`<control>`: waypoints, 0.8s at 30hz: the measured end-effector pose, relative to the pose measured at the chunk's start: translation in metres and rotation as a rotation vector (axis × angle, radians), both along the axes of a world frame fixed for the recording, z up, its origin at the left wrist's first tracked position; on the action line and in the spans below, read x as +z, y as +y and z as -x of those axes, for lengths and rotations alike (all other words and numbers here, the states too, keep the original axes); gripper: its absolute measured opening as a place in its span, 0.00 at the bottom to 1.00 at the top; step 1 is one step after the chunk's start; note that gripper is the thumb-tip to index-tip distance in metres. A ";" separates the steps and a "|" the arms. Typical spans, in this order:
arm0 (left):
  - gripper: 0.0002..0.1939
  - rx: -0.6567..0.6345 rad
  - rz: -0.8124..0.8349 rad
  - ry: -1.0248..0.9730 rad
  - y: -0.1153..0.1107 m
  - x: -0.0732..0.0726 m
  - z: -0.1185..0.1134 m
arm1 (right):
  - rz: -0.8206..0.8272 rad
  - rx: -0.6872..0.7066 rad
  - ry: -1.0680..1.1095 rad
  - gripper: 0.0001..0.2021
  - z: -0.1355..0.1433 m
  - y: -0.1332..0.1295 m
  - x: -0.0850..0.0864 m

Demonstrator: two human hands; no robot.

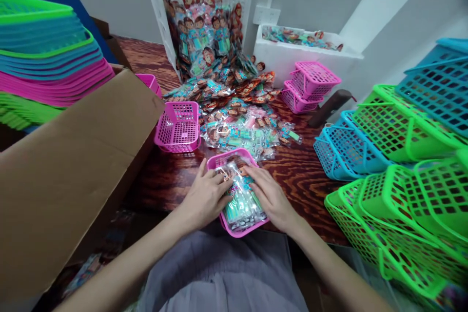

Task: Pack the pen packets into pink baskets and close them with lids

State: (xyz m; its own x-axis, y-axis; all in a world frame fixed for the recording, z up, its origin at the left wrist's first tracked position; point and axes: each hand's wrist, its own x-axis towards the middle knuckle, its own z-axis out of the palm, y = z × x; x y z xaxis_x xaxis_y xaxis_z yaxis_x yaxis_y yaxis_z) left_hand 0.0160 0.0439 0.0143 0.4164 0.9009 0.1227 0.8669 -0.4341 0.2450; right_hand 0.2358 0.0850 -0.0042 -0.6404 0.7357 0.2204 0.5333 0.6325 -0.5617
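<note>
A pink plastic basket (244,230) sits before me at the table's front edge, filled with clear packets (239,202) showing printed cartoon figures and pale green pieces. My left hand (204,195) reaches over the basket's left rim, its fingers apart and resting on the top packets. From the right, my right hand (272,197) lays its stretched fingers on the same packets. Both hands look open, pressing on the packets rather than gripping them. Just beyond the basket spreads a loose pile of similar packets (234,131).
Another pink basket (178,148) stands left of the pile. A cardboard box (80,156) with stacked coloured baskets (47,68) fills the left. Green baskets (387,204) and blue baskets (343,151) crowd the right. Behind are a white crate (155,5), a foam box (270,53) and pink baskets (310,83).
</note>
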 end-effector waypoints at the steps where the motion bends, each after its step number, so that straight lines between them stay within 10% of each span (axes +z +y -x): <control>1: 0.14 0.003 0.013 0.004 -0.002 0.002 -0.001 | -0.016 0.006 0.002 0.23 -0.002 0.000 -0.001; 13: 0.26 0.091 0.105 -0.080 0.001 -0.010 -0.024 | -0.192 -0.058 -0.362 0.24 -0.008 -0.003 -0.008; 24: 0.26 0.034 -0.009 -0.117 0.010 -0.015 -0.123 | -0.113 -0.222 -0.438 0.27 -0.089 0.014 -0.007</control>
